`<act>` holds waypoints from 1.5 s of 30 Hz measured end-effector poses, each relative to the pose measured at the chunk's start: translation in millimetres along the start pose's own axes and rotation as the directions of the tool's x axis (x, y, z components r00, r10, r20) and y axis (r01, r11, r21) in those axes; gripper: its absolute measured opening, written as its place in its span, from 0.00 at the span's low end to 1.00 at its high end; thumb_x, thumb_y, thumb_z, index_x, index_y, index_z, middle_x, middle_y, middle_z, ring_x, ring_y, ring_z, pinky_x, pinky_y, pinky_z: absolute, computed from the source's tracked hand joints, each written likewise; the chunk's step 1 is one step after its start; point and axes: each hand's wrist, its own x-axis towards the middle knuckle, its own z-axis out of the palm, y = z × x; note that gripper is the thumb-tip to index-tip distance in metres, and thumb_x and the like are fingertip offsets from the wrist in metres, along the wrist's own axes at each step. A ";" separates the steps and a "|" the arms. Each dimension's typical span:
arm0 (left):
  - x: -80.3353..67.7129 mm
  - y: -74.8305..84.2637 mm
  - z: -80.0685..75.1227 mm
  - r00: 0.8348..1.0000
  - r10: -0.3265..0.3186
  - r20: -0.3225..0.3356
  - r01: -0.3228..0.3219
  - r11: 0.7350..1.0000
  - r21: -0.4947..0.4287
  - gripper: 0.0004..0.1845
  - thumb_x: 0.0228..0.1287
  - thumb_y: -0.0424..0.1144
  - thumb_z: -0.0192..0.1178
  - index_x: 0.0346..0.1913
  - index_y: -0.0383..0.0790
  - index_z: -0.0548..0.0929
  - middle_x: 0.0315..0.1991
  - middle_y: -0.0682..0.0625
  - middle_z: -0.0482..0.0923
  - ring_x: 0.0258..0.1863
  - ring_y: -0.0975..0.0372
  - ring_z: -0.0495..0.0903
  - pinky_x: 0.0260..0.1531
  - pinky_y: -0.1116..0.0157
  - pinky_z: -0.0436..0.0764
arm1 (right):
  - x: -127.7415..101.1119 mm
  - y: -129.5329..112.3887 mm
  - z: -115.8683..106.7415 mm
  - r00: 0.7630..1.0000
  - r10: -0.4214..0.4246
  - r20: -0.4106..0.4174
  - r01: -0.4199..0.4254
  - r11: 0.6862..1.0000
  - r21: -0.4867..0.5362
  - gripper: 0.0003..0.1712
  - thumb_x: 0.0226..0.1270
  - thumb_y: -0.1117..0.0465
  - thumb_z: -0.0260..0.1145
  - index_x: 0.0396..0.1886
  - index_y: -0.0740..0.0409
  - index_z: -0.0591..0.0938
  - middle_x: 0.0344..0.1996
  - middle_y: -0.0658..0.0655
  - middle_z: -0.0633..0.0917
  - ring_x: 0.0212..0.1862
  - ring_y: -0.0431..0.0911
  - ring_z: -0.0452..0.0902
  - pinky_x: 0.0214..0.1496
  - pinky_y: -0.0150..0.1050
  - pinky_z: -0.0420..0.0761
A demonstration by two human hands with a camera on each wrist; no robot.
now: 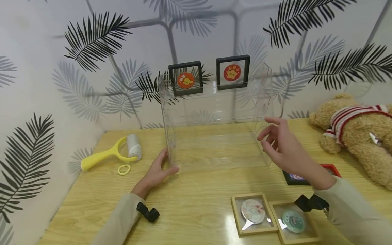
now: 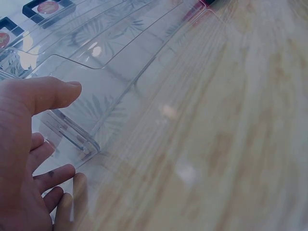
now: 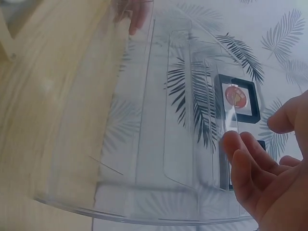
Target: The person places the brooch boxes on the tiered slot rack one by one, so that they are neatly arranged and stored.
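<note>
A clear plastic tiered display stand stands on the wooden table against the patterned wall. Two small black-edged frames with round orange and red stickers sit on its top tier, the left frame and the right frame. My left hand rests at the stand's lower left corner, its thumb across the front and its relaxed fingers along the side, as the left wrist view shows. Raised by the stand's right side, my right hand holds nothing, with fingers loosely bent.
Two wood-edged frames with round badges, a left one and a right one, lie at the front right. Behind my right forearm are dark and red frames. A teddy bear lies far right; a yellow-handled roller and yellow ring lie left.
</note>
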 end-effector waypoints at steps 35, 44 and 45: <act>-2.3 -1.0 0.9 1.000 -0.021 -0.005 0.021 1.000 -0.002 0.40 0.55 0.34 0.64 0.69 0.42 0.56 0.66 0.38 0.61 0.67 0.47 0.59 0.65 0.48 0.55 | -82.2 4.0 20.2 0.878 0.010 0.478 0.006 0.999 -0.032 0.37 0.50 0.44 0.69 0.58 0.55 0.71 0.51 0.51 0.74 0.50 0.45 0.69 0.46 0.43 0.76; -1.7 1.7 0.6 1.000 -0.007 0.003 0.007 1.000 -0.007 0.40 0.55 0.33 0.64 0.69 0.40 0.55 0.67 0.37 0.60 0.67 0.47 0.57 0.65 0.47 0.54 | -87.4 1.7 19.6 0.725 0.092 0.682 -0.068 0.996 -0.062 0.57 0.41 0.31 0.66 0.65 0.62 0.63 0.56 0.58 0.69 0.55 0.53 0.65 0.50 0.49 0.74; -1.6 1.9 0.6 1.000 -0.007 0.004 0.007 1.000 -0.004 0.40 0.56 0.34 0.64 0.69 0.40 0.55 0.66 0.38 0.60 0.67 0.47 0.58 0.65 0.47 0.54 | -88.0 1.1 20.3 0.721 0.093 0.686 -0.067 0.996 -0.065 0.58 0.40 0.30 0.66 0.65 0.62 0.63 0.55 0.58 0.69 0.54 0.51 0.65 0.49 0.48 0.73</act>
